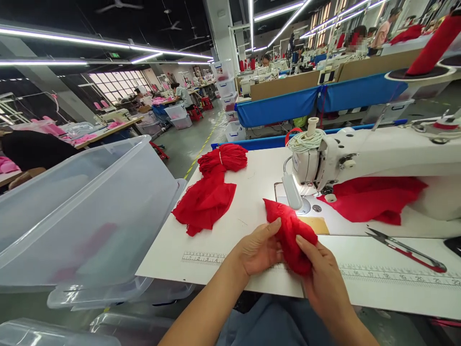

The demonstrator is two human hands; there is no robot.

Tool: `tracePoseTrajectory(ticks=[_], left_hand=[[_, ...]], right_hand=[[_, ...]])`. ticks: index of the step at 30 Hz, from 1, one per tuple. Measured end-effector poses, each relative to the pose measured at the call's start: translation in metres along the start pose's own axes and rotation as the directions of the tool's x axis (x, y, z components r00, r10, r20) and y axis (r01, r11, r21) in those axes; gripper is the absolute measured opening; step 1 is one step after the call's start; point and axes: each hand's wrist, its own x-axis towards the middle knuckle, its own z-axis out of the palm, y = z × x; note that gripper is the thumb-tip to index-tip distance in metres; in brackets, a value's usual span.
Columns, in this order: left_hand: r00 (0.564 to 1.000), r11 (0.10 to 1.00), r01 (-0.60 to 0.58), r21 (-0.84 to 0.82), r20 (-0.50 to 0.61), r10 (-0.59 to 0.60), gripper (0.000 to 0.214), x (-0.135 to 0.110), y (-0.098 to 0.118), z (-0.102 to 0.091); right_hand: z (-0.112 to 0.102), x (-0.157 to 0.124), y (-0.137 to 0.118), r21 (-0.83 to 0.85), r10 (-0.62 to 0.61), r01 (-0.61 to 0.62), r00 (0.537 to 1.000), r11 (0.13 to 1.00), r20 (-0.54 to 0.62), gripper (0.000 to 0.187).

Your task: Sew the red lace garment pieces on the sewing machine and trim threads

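Both hands grip a piece of red fabric [291, 235] just in front of the sewing machine [345, 154]. My left hand [258, 247] pinches its left side, the thumb on top and the other fingers partly hidden beneath. On the right side, my right hand [322, 271] holds the folded cloth between thumb and fingers. Behind the machine's needle area, another red fabric piece [374, 197] lies under the arm. A tied red bundle [223, 158] rests on the table's left part, with a loose red cloth [207, 199] spreading from it.
Thread snips [406, 250] lie on the white tabletop [162, 262] at right, near a printed ruler scale [389, 275]. A large clear plastic bin [82, 211] stands against the table's left side. A red thread cone [435, 43] rises at upper right. People sit at other machines farther off.
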Motion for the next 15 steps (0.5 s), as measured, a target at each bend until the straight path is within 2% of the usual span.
tracePoseTrajectory(ticks=[2,5,8,11,15], left_hand=[[0.997,0.998,-0.049,0.031,-0.049,0.051,0.044,0.000,-0.003,0.002],[0.995,0.996,-0.075,0.053,-0.068,0.079,0.036,0.003,-0.002,0.007],[0.995,0.998,-0.068,-0.019,-0.069,0.066,0.026,0.006,0.001,0.010],[0.995,0.995,-0.061,-0.082,-0.079,0.054,0.028,0.007,0.002,0.011],[0.977,0.978,-0.207,0.035,-0.053,0.209,0.032,0.006,-0.002,0.014]], right_hand=[[-0.001,0.000,0.001,-0.042,-0.003,0.004,1.000,0.999,0.027,0.027],[-0.002,0.000,0.002,-0.087,-0.011,0.014,0.999,0.996,0.035,0.028],[-0.002,0.003,0.000,-0.089,-0.023,0.025,0.999,0.996,0.024,0.029],[-0.001,0.006,-0.001,-0.070,-0.043,0.045,0.998,0.997,0.044,0.026],[-0.002,0.009,0.002,-0.078,-0.063,0.069,0.995,0.995,0.075,0.028]])
